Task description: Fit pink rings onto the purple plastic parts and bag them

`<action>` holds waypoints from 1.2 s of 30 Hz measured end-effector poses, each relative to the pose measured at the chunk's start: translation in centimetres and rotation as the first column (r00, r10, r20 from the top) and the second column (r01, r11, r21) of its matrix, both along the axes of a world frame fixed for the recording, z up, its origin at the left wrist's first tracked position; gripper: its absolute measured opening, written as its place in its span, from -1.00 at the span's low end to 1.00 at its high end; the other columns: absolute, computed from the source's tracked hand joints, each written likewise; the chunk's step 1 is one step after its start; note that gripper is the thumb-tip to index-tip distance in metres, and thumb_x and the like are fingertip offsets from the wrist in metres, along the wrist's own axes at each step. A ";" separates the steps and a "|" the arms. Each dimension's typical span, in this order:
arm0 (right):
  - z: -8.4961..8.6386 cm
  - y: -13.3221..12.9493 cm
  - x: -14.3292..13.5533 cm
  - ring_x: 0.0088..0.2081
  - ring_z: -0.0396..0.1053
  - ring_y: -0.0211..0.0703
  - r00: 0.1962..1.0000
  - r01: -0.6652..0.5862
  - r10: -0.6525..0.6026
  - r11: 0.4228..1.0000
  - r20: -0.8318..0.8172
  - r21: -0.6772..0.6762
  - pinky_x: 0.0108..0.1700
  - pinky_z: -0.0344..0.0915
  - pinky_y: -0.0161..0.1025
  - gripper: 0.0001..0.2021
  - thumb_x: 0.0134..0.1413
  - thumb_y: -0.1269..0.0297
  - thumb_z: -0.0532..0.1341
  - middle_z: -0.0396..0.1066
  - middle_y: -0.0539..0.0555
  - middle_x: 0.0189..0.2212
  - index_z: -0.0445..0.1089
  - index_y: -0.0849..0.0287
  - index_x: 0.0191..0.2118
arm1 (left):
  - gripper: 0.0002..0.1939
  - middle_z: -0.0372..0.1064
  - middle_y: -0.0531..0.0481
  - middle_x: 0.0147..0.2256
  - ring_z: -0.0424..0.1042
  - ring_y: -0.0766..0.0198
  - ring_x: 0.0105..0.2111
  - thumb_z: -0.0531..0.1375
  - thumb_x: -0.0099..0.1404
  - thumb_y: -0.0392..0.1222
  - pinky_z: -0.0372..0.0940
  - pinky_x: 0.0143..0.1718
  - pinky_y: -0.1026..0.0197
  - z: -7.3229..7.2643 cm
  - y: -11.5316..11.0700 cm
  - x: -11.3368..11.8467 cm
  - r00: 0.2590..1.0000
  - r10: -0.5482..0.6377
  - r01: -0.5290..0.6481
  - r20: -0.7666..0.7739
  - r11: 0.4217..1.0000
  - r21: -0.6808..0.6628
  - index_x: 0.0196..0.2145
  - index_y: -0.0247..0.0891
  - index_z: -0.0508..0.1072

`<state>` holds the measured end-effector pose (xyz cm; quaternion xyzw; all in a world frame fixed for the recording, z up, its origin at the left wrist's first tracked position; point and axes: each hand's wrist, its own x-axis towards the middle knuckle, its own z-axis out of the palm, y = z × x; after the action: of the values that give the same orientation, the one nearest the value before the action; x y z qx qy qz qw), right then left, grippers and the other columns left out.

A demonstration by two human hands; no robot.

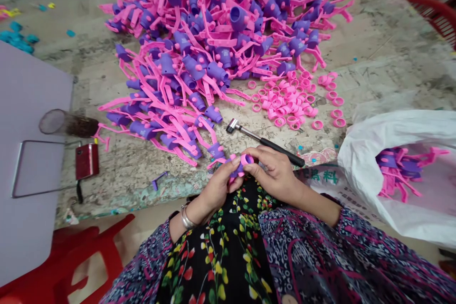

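Note:
Just off the table's front edge, my left hand [218,189] grips a purple and pink plastic piece [240,166]. My right hand [276,171] pinches the pink ring [246,159] at that piece's open end. Beyond both hands spreads a big pile of purple cups with pink arms [213,33]. Loose pink rings [288,99] lie to the right of the pile. A small hammer [265,142] with a black handle rests on the table, its handle end just behind my right hand.
An open white sack [363,152] at the right holds similar pieces. On the left are a lilac panel [28,104], a tipped glass jar [67,123], a dark red box [87,160] and a small purple part [159,180]. A red stool [96,247] stands below.

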<state>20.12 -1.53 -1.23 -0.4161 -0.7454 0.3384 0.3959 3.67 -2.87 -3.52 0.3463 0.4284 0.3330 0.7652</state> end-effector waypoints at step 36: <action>-0.1 -0.2 0.6 -0.24 0.43 -0.15 1.000 0.021 -0.021 1.000 -0.021 -0.011 -0.19 0.38 -0.19 -0.77 0.22 0.22 0.22 0.47 0.09 -0.27 0.42 0.11 -0.03 | -0.54 -0.02 0.16 -0.68 -0.10 0.45 -0.66 -0.01 0.34 0.14 -0.19 -0.57 0.24 0.6 0.3 -0.5 0.996 -0.067 0.070 -0.053 0.996 0.047 -0.53 -0.27 0.24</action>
<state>20.72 -1.75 -1.31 -0.4223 -0.7349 0.3428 0.4051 3.13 -2.55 -2.91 0.3880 0.4275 0.3079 0.7562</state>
